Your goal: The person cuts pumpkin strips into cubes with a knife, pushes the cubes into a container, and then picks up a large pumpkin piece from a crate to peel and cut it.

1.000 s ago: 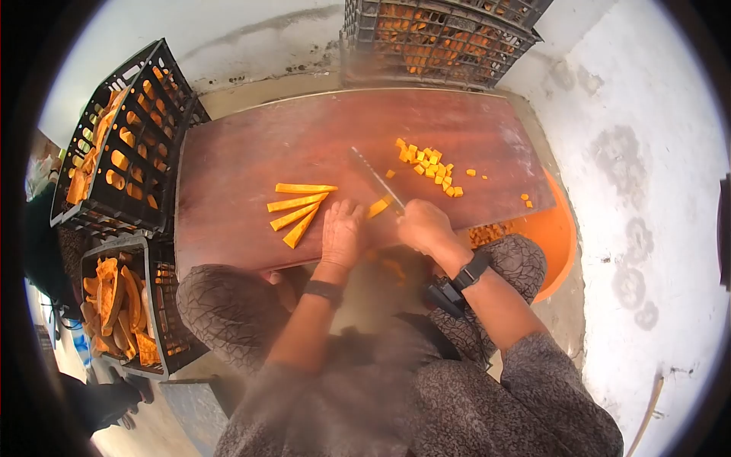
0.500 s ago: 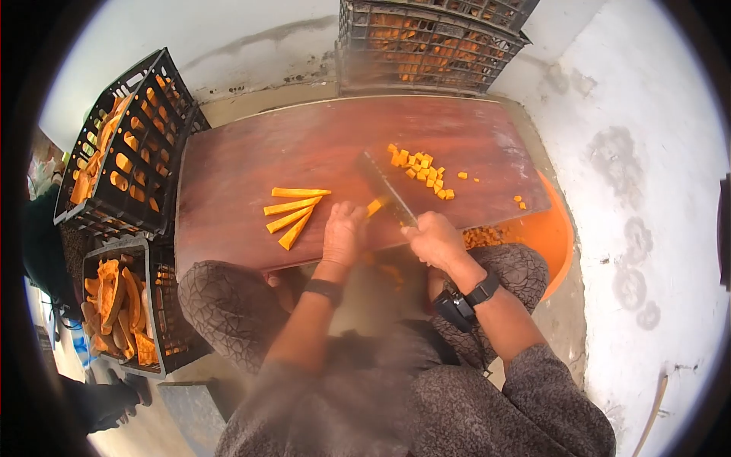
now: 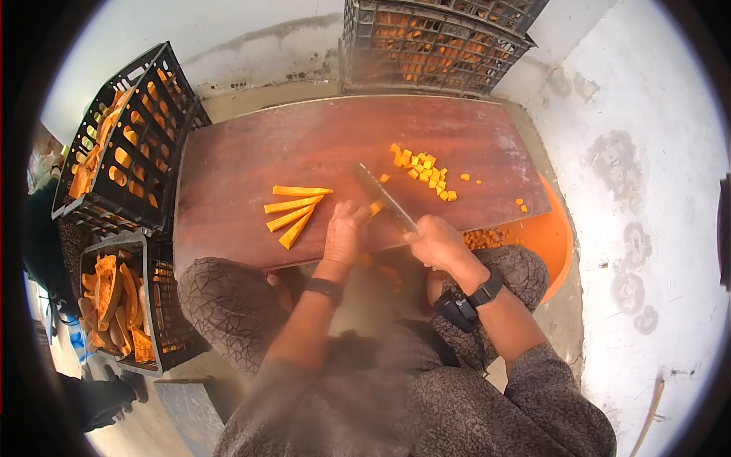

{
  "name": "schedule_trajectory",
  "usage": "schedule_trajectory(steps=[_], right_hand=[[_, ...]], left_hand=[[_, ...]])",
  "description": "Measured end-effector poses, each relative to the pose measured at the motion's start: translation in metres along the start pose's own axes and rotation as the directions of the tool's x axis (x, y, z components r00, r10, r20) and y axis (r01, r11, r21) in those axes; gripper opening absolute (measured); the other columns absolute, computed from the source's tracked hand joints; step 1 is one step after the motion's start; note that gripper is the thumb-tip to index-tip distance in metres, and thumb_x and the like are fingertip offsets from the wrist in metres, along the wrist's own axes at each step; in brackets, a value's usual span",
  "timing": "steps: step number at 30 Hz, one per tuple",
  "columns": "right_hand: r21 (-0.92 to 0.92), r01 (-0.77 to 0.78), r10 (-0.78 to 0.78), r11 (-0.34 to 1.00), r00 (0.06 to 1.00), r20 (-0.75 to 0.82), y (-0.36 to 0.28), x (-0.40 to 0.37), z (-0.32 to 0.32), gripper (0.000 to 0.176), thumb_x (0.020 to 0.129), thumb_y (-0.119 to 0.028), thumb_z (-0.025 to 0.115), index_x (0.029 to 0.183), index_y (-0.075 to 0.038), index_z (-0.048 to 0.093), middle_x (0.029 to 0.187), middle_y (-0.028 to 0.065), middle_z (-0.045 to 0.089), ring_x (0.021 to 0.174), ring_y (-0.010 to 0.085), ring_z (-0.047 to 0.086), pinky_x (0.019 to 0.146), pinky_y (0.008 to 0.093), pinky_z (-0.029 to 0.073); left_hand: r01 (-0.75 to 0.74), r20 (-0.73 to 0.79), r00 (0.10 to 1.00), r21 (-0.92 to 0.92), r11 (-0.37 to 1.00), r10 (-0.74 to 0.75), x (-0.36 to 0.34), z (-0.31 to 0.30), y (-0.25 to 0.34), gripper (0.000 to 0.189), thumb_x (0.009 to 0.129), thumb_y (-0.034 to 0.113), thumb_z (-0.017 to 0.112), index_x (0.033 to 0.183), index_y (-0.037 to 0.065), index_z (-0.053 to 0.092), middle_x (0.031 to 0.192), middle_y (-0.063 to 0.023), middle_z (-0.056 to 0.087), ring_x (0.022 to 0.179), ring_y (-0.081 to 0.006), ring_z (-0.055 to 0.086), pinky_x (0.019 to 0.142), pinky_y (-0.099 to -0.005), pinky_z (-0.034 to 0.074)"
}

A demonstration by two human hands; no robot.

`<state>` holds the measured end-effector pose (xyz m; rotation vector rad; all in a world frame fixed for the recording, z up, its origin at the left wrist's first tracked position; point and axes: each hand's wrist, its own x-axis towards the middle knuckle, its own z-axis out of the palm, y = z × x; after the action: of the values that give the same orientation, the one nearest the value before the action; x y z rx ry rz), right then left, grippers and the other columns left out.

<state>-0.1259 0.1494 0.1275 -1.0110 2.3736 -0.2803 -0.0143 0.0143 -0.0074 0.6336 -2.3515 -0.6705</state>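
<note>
My left hand (image 3: pixel 345 234) is closed on a short pumpkin strip (image 3: pixel 375 208), its fingers pressed down on the near part of the reddish-brown board (image 3: pixel 251 156). My right hand (image 3: pixel 436 242) grips a knife (image 3: pixel 388 199), whose long blade slants up and left across the board just past the strip's end. Beyond the blade lies a loose cube (image 3: pixel 384 177). A cluster of pumpkin cubes (image 3: pixel 432 175) sits further right. To the left of my left hand, several longer pumpkin strips (image 3: pixel 293 205) fan out on the board.
Under the board's right edge stands an orange tub (image 3: pixel 560 228) with cut pieces in it. Black crates of pumpkin pieces stand at left, one upper (image 3: pixel 164 198) and one lower (image 3: pixel 152 305). More stacked crates (image 3: pixel 438 46) are behind the board. Another person's foot (image 3: pixel 135 385) shows lower left.
A cut cube now lies apart beyond the blade. The knife has shifted slightly, while my left hand stays on the strip in nearly the same place.
</note>
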Motion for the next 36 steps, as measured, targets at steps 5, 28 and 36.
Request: schedule_trajectory(steps=[5, 28, 36], right_hand=[[-0.086, -0.014, 0.022, 0.996, 0.996, 0.090, -0.014, 0.008, -0.005, 0.018, 0.082, -0.015, 0.061, 0.084, 0.001, 0.069, 0.088, 0.0233, 0.068, 0.088, 0.0404, 0.066, 0.077, 0.0474, 0.051], [0.235, 0.028, -0.012, 0.972, 0.998, -0.067, 0.006, 0.017, 0.008, 0.034, 0.092, -0.024, 0.059, 0.075, 0.004, 0.061, 0.058, 0.0116, 0.060, 0.048, 0.0206, 0.061, 0.049, 0.0359, 0.049], [0.036, -0.013, 0.013, 0.999, 1.000, 0.008, -0.009, 0.003, -0.002, 0.033, 0.091, -0.026, 0.061, 0.087, 0.006, 0.068, 0.071, 0.0231, 0.066, 0.070, 0.0340, 0.069, 0.067, 0.0428, 0.052]], left_hand=[[-0.006, -0.015, 1.000, -0.012, 1.000, 0.006, -0.001, 0.008, -0.008, 0.015, 0.078, 0.004, 0.067, 0.092, 0.008, 0.070, 0.093, -0.0110, 0.062, 0.091, -0.0321, 0.058, 0.080, -0.0404, 0.051], [-0.032, -0.007, 0.999, -0.121, 0.992, 0.031, 0.003, -0.003, 0.001, 0.013, 0.078, -0.001, 0.064, 0.090, 0.005, 0.068, 0.095, -0.0117, 0.064, 0.093, -0.0332, 0.059, 0.081, -0.0410, 0.051], [-0.043, -0.021, 0.999, -0.092, 0.995, 0.041, 0.004, -0.003, 0.004, 0.014, 0.078, 0.000, 0.065, 0.090, 0.006, 0.068, 0.095, -0.0108, 0.064, 0.092, -0.0326, 0.059, 0.079, -0.0409, 0.051]])
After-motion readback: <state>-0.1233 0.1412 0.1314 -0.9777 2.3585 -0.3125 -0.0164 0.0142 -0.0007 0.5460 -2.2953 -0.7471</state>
